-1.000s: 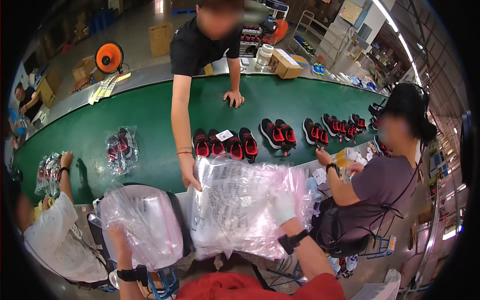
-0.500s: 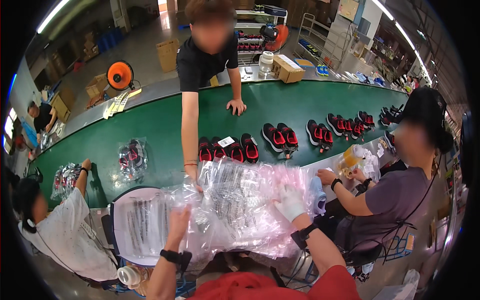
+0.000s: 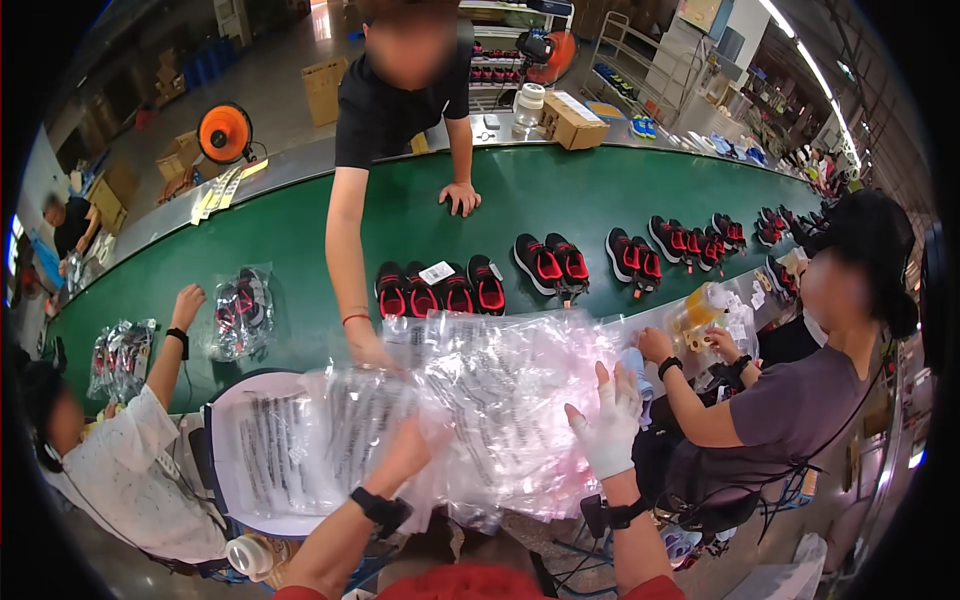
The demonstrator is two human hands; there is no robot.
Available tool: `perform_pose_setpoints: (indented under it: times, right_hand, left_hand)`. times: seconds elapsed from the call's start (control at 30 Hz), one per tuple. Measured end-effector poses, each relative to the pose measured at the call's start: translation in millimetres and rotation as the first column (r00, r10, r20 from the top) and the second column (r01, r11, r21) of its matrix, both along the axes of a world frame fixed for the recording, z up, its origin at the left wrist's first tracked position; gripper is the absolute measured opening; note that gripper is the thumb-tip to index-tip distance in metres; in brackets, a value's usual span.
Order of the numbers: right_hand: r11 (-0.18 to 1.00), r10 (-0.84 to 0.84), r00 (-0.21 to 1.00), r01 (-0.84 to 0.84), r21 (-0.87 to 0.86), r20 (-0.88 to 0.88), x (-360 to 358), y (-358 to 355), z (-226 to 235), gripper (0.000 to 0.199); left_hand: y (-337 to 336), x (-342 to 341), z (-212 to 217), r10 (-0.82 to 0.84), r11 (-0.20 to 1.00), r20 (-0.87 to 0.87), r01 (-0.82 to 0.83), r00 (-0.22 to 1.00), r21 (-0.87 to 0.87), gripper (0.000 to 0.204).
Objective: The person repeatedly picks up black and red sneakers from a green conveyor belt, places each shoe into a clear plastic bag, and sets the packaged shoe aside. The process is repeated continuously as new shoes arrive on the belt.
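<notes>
A pile of clear plastic bags [image 3: 490, 390] with printed faces, pinkish at its right side, lies in front of me. My left hand [image 3: 408, 452], bare and somewhat blurred, is closed on a clear plastic bag at the pile's left part. My right hand [image 3: 606, 425] wears a white glove with bare fingertips showing. It is raised over the pile's right edge, fingers spread, holding nothing. Left of the pile, more printed bags lie in a dark-rimmed white tray [image 3: 222, 470]. Across from me, a co-worker's hand [image 3: 368, 345] reaches down to the bags; what it grips is hidden.
Beyond the bags runs a green conveyor belt [image 3: 420, 215] bearing several black-and-red shoes [image 3: 440, 290] and bagged shoes [image 3: 242, 310]. Co-workers sit close on my left and right. A light-blue shoe [image 3: 634, 372] lies near my right hand. A carton [image 3: 572, 122] stands on the far ledge.
My left hand has moved right across the bags, dragging film along. My right hand has lifted off the pile, its fingers spreading. The left co-worker's hand has risen from the bagged shoes.
</notes>
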State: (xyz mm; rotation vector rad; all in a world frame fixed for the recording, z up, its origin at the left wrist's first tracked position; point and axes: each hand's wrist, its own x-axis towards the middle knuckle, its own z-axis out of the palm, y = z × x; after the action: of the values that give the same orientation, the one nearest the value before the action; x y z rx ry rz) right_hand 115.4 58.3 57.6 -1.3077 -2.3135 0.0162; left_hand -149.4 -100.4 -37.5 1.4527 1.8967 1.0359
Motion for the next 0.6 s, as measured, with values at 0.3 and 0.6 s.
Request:
perform_pose_setpoints:
  times: [0.3,0.6]
  right_hand:
    - [0.986,0.085,0.96,-0.043,-0.158,0.268,-0.3,-9.8,-27.0,0.052]
    - [0.88,0.468,0.874,-0.447,-0.161,0.131,-49.1,-16.0,15.5,0.061]
  left_hand:
    - [0.2,48.5,-23.0,0.061,0.998,0.761,-0.034,0.646,-0.051,0.026]
    - [-29.6,18.3,92.5,0.224,0.968,0.062,-0.215,0.973,-0.131,0.018]
